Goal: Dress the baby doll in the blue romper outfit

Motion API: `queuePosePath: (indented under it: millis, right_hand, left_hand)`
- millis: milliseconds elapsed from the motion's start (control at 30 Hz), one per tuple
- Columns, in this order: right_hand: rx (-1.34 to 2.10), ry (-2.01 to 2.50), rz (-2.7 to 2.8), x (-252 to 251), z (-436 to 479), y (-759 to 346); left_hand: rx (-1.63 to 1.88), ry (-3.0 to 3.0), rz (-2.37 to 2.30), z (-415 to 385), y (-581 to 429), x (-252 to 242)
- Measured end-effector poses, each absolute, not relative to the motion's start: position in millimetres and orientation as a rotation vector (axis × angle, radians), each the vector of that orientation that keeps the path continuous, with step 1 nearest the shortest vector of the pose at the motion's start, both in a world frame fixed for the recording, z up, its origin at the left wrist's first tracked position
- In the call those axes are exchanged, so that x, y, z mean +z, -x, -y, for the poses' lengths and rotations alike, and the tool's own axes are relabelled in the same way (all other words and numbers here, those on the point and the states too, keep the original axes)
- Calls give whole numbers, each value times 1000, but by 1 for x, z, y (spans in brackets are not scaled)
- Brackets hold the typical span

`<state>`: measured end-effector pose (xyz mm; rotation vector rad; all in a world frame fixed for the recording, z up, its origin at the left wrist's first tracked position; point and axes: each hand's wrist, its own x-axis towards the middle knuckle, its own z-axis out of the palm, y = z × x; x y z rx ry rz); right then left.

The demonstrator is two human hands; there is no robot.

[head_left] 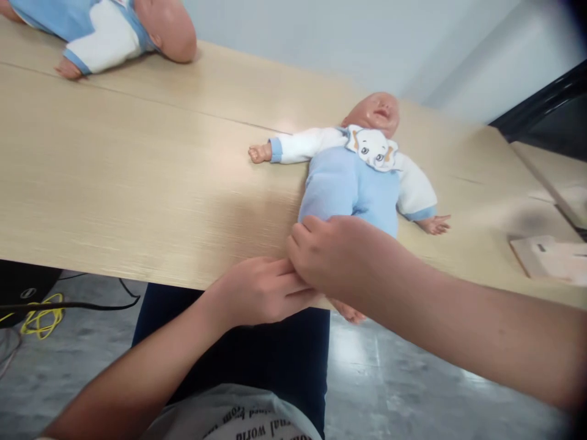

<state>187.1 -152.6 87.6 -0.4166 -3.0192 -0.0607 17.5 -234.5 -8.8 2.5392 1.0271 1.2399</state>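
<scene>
A baby doll (351, 177) lies on its back on the table, head toward the wall and arms spread. It wears a light blue and white outfit with an animal-face bib (373, 150). My right hand (323, 250) is closed at the doll's lower leg, knuckles up. Just below and partly under it, my left hand (263, 290) has its fingers pressed together, reaching toward the same leg. Whatever the fingertips of both hands pinch is hidden. One bare doll foot (349, 311) shows beneath my right wrist, past the table edge.
A second doll (103, 36) in similar clothes lies at the back left of the table (137, 165). A pale flat box (550, 260) sits at the right. Below on the left are a black computer case (27, 287) and a yellow cable (43, 318).
</scene>
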Motion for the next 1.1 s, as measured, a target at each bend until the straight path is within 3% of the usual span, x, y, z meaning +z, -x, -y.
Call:
queuePosePath:
  millis: [100, 233, 500, 800, 967, 1100]
  right_hand:
    - [-309, 346, 3228, 98, 154, -190]
    - [-122, 663, 3105, 100, 149, -210]
    - [-98, 1103, 2757, 77, 159, -248]
    - [-153, 1083, 2675, 61, 154, -240]
    - [2, 1073, 2555, 60, 153, -245]
    - [-139, 1023, 2529, 56, 152, -245]
  left_hand:
    - [1315, -2592, -970, 233, -17, -5]
    - [1343, -2562, -951, 232, -16, 0]
    - [1528, -2381, -1002, 228, -8, -2]
    - [1650, -2358, -937, 225, -8, -1]
    - [1611, -2388, -939, 226, -8, -1]
    - [1597, -2410, -954, 226, -7, -1]
